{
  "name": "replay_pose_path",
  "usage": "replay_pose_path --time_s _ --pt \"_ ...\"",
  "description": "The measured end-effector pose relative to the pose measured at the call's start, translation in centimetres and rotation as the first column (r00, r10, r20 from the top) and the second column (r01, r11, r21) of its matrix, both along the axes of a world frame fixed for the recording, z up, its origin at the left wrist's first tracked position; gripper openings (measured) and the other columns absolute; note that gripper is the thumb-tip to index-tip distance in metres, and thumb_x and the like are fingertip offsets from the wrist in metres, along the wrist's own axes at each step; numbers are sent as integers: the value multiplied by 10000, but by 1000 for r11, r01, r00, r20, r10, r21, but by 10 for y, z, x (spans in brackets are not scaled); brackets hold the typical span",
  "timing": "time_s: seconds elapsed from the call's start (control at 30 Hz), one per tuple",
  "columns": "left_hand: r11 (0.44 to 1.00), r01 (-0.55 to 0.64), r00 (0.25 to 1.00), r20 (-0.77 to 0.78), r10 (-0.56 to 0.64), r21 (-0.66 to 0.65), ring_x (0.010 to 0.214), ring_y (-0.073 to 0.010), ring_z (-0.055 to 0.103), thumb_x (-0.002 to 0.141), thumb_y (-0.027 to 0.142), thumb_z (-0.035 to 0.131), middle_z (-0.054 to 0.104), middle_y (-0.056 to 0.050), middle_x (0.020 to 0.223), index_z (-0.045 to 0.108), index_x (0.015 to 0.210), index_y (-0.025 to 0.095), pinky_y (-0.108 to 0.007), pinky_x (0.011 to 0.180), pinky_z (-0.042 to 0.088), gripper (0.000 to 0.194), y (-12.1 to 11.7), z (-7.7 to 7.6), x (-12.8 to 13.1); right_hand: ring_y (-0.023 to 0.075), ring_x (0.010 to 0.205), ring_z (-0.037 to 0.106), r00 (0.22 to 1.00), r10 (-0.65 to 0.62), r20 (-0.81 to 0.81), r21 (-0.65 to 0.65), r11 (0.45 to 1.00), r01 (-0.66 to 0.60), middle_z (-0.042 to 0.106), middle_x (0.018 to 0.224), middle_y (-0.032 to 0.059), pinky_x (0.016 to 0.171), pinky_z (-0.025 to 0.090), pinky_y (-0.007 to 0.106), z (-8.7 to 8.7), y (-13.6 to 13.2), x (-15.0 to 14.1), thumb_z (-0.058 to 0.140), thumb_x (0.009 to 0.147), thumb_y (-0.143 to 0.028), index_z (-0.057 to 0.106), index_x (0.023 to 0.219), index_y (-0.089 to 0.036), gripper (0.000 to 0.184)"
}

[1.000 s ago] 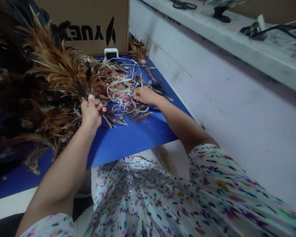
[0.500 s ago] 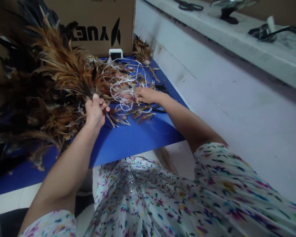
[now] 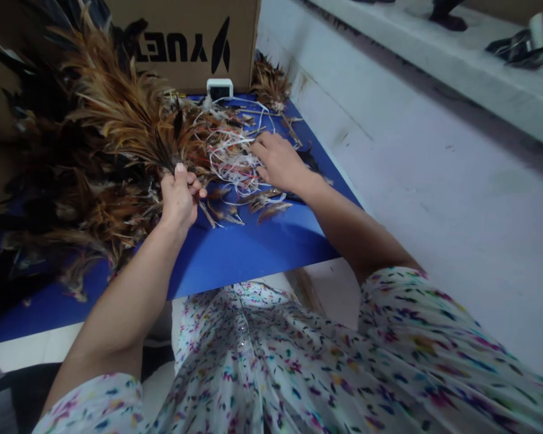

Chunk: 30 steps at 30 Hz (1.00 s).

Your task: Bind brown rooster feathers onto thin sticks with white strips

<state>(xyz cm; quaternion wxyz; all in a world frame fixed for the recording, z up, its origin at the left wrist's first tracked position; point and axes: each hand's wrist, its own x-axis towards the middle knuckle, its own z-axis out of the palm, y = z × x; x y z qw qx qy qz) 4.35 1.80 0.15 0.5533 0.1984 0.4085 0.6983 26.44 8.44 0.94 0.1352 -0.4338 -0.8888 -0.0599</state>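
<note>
A full bunch of brown feathers (image 3: 131,114) rises up and to the left from my left hand (image 3: 180,196), whose thumb and fingers are closed round its base. My right hand (image 3: 280,160) lies over the right side of a tangle of white string (image 3: 235,160), fingers spread and apart, with nothing visible in them. Loose feathers and reddish threads are mixed in under the string. A few single brown feathers (image 3: 274,211) rest on the blue tabletop (image 3: 253,247) just in front of the tangle.
Dark and brown feathers (image 3: 85,211) heap up at the left. A cardboard box (image 3: 185,27) stands behind, with a small white-framed device (image 3: 219,89) before it. Another feather bunch (image 3: 271,84) sits in the back corner. A wall (image 3: 411,181) and ledge (image 3: 416,54) run along the right.
My right hand has lifted from the string, opened its fingers and shifted slightly away from me. My left hand keeps its hold on the feather bunch. The view has turned a little.
</note>
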Motion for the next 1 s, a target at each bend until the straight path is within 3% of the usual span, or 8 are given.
replay_pose_path --time_s 0.13,0.2,0.3,0.5,0.63,0.77,0.9,1.0 --pt "1000 12 1000 15 -12 -5 378 -39 313 921 340 645 385 80 531 425 727 207 -153 351 341 322 -1 1 1 283 1077 527 975 220 -10 -119 968 -219 600 1119 131 951 414 436 -3 -49 -22 568 944 -330 633 1104 -148 251" --pt "1000 13 1000 18 -12 -8 376 -38 306 910 356 659 378 85 524 428 736 208 -148 350 338 325 -1 2 1 277 1028 531 963 269 15 -178 949 -262 611 1065 129 927 413 428 -9 -66 -34 614 924 -385 658 1024 -136 272" --pt "1000 11 1000 15 -11 -12 377 -37 303 905 360 665 374 89 522 430 741 206 -144 355 330 326 -2 4 1 268 992 524 954 293 65 -202 940 -275 614 1038 132 886 401 417 -18 -75 -46 598 935 -311 668 976 -120 208" --pt "1000 2 1000 11 -2 -4 382 -36 301 920 328 647 371 88 533 411 723 202 -148 364 321 332 -2 5 0 228 973 535 961 274 32 -169 949 -265 617 1017 111 897 403 380 -15 -53 -50 500 968 -199 658 990 -122 177" --pt "1000 5 1000 12 -5 -4 389 -36 304 930 319 632 374 83 545 400 709 200 -152 372 320 342 -2 5 0 268 1059 563 991 106 84 -97 990 -98 605 1175 152 912 438 397 -6 -31 -56 576 933 -241 636 1124 -118 236" --pt "1000 -11 1000 -11 11 4 390 -39 303 934 311 623 374 82 549 397 705 201 -155 372 321 340 -2 6 -1 305 1048 615 983 -107 151 -203 970 136 556 1328 216 842 501 406 -5 -8 -63 674 868 -341 580 1282 -101 488" --pt "1000 -12 1000 -17 12 2 391 -44 302 936 308 618 371 82 548 390 703 204 -159 369 326 342 -2 5 -1 297 1087 628 977 -125 170 -268 949 168 623 1281 193 871 506 394 -8 10 -62 528 929 -219 649 1188 -119 303" --pt "1000 -11 1000 -15 11 2 389 -37 297 933 311 625 373 86 543 380 712 204 -151 370 320 347 -1 5 -1 296 1107 632 980 -111 167 -262 953 153 652 1254 184 876 494 387 -6 15 -57 444 936 -135 659 1157 -119 309"
